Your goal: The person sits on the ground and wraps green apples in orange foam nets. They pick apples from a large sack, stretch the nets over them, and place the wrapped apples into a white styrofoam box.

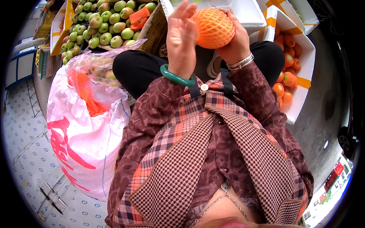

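Observation:
A round fruit in an orange foam net (213, 28) sits in my right hand (236, 43), whose fingers curl round its right side and far edge. The net hides what kind of fruit it is. Beside the fruit's left side, my left hand (181, 40) is raised with its fingers stretched out, slightly smeared by motion. A green bangle circles that wrist. To the left, a white woven sack (81, 144) with a clear plastic liner stands open, showing flat orange foam nets (91, 100) inside.
Green and reddish apples (105, 27) fill a crate at the back left, with an orange net (139, 18) on top. A white foam box (302, 89) at the right holds several net-wrapped fruits (289, 79). Another white foam box (243, 17) stands ahead, beyond my knees.

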Demonstrator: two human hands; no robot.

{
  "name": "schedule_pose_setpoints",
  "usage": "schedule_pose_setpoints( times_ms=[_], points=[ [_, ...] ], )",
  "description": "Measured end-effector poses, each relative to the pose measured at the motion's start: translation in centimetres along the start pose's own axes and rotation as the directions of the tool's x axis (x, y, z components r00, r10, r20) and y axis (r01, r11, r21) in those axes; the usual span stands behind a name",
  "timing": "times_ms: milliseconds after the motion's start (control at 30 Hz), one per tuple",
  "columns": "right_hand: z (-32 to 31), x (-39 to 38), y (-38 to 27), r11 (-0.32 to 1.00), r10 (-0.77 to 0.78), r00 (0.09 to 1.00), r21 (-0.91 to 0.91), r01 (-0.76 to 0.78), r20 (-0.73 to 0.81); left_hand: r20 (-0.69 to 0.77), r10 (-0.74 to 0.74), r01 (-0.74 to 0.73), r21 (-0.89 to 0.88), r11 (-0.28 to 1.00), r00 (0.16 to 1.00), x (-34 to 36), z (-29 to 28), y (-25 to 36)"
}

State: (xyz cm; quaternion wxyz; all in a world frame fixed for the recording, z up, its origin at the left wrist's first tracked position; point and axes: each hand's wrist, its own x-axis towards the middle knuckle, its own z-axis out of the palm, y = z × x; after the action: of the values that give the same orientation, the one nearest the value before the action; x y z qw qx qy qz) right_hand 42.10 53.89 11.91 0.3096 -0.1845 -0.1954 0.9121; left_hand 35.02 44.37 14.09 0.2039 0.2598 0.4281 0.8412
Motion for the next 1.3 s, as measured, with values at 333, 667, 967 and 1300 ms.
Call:
schedule_pose_setpoints(
  times_ms=[333,667,967,1300],
  points=[
    [2.0,-1.8,0.3,0.988,0.132,0.991,0.074,-0.133,0.029,0.238,0.142,-0.202,0.249,0.947,0.961,-0.3,-0.5,-0.6],
    [2.4,-1.2,0.4,0.957,-0.197,0.98,-0.219,0.19,-0.012,0.113,0.25,-0.266,0.159,0.951,0.962,-0.2,-0.1,-1.5],
    [2.5,0.0,-0.7,0.965,-0.009,1.0,-0.263,0.004,-0.018,-0.095,-0.082,0.083,0.007,0.996,0.992,-0.3,0.5,-0.7],
    [3.6,-2.5,-2.1,0.571,-0.138,0.857,-0.667,0.479,0.497,0.107,-0.6,0.511,-0.651,0.561,0.793,1.2,-2.4,0.8]
  ],
)
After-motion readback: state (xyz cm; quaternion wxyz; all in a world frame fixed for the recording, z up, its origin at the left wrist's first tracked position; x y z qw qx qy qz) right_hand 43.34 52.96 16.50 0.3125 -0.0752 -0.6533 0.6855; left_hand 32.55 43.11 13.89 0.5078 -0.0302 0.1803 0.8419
